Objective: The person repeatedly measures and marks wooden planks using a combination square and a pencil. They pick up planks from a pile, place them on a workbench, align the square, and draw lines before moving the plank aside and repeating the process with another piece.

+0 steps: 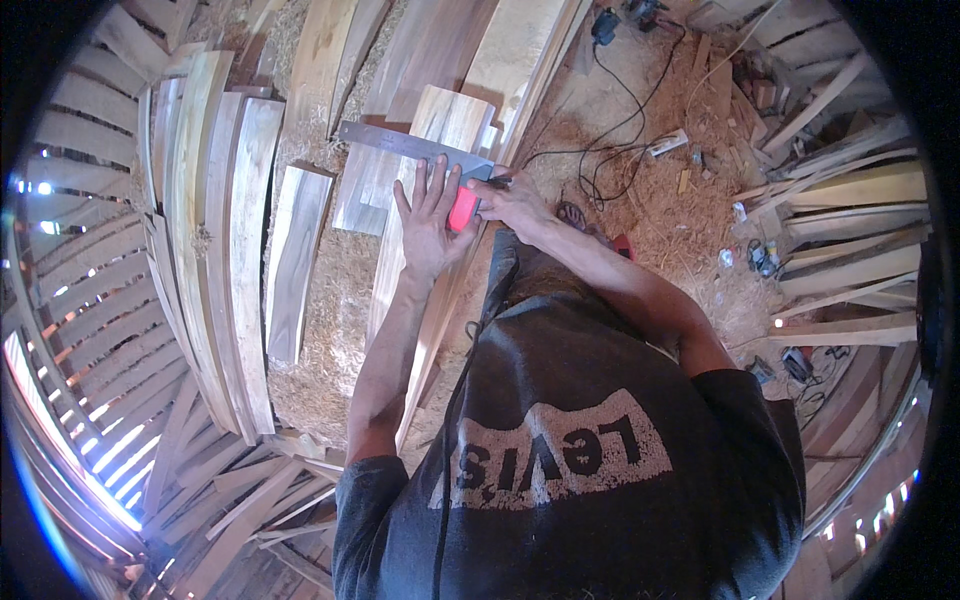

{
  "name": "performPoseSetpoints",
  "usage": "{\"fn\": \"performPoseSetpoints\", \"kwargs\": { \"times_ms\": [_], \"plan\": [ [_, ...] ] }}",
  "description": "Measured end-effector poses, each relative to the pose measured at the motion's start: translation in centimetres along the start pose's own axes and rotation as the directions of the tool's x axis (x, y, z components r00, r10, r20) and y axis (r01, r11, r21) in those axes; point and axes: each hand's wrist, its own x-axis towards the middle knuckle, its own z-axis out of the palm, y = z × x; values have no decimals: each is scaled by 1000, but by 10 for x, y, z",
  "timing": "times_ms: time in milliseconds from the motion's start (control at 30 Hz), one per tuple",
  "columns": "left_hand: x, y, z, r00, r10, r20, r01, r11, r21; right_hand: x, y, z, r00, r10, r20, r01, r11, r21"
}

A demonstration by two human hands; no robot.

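Observation:
A square with a long grey metal blade and a red handle lies across a pale wooden board. My left hand presses down on it, fingers stretched and spread over the blade's lower edge, thumb beside the red handle. Close to the handle and the board's right edge, my right hand is closed around a thin dark pen-like thing; its tip is too small to make out. Further boards lie under the pale one.
Long planks line the left, beside a short board on wood shavings. Power cords snake over the sawdust-covered floor at right. Stacked slats jut in from the far right. A slatted wall curves along the left.

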Motion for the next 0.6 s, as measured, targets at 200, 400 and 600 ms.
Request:
{"fn": "performPoseSetpoints", "kwargs": {
  "times_ms": [200,400,600],
  "plan": [
    [-1,0,0,999,-47,-5,46,995,-87,-5,-47,-43,996,-71,-59,43,922,-385],
    [-1,3,-5,997,-79,-18,77,993,-91,10,-111,-14,824,-566,-33,433,667,-607],
    [3,5,-6,998,-57,-32,53,992,-111,90,-127,38,879,-328,346,461,400,-792]
  ]
}}
